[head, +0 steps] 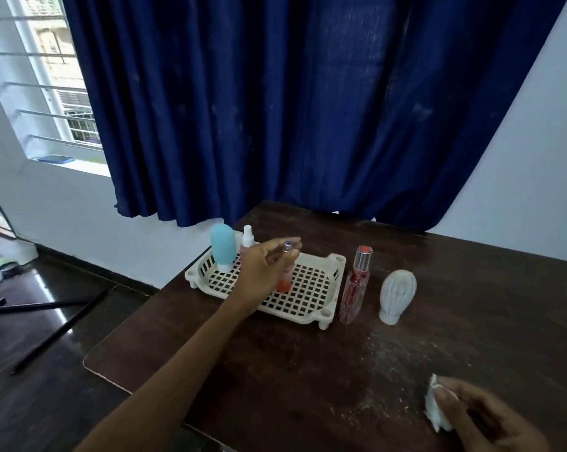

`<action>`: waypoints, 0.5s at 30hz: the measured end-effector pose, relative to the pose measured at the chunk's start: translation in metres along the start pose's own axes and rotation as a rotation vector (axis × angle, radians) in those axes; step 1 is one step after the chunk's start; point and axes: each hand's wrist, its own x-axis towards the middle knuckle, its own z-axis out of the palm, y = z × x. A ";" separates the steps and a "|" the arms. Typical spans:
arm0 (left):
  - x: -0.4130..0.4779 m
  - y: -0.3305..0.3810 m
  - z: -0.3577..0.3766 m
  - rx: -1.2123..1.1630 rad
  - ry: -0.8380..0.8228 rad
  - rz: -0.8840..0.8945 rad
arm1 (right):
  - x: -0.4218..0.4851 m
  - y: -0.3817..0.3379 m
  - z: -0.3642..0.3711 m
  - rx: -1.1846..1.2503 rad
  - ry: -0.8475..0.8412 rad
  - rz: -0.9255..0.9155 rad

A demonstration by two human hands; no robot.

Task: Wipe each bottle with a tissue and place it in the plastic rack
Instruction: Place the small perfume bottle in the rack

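A cream plastic rack (332, 290) sits on the dark wooden table (471, 305). In it stand a light-blue bottle (223, 247), a pale pink spray bottle (247, 243) and an orange bottle with a silver cap (284, 278). My left hand (262, 272) reaches over the rack, its fingers loosely spread around that cap; I cannot tell whether they touch it. A tall red bottle (355, 285) and a white ribbed bottle (398, 296) stand on the table right of the rack. My right hand (484, 419) grips a crumpled white tissue (435, 409) at the near right.
White dust or crumbs are scattered over the table in front of my right hand. A blue curtain hangs behind the table. The table's left edge drops to a dark floor where black rods lie.
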 end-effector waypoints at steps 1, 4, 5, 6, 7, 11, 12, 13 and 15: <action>-0.001 -0.001 0.000 0.040 0.010 0.006 | 0.000 0.002 0.000 0.003 -0.005 0.006; -0.004 -0.002 0.002 0.191 0.060 0.043 | 0.001 0.008 0.000 -0.013 -0.008 0.008; -0.007 -0.002 0.003 0.238 0.076 0.062 | 0.001 0.010 0.001 -0.018 -0.005 0.001; -0.010 -0.003 0.003 0.275 0.085 0.076 | 0.001 0.011 0.001 -0.027 -0.004 -0.010; -0.012 -0.004 0.004 0.301 0.092 0.085 | 0.001 0.012 0.001 -0.031 -0.003 -0.016; -0.020 -0.004 0.005 0.348 0.177 0.084 | 0.000 0.014 0.002 -0.046 0.007 -0.032; -0.021 -0.003 0.005 0.332 0.196 0.078 | 0.000 0.015 0.002 -0.043 0.003 -0.025; -0.022 -0.002 0.006 0.309 0.215 0.073 | 0.000 0.015 0.002 -0.038 -0.002 -0.017; -0.022 0.001 0.006 0.288 0.254 0.058 | -0.001 0.016 0.002 -0.029 -0.005 -0.012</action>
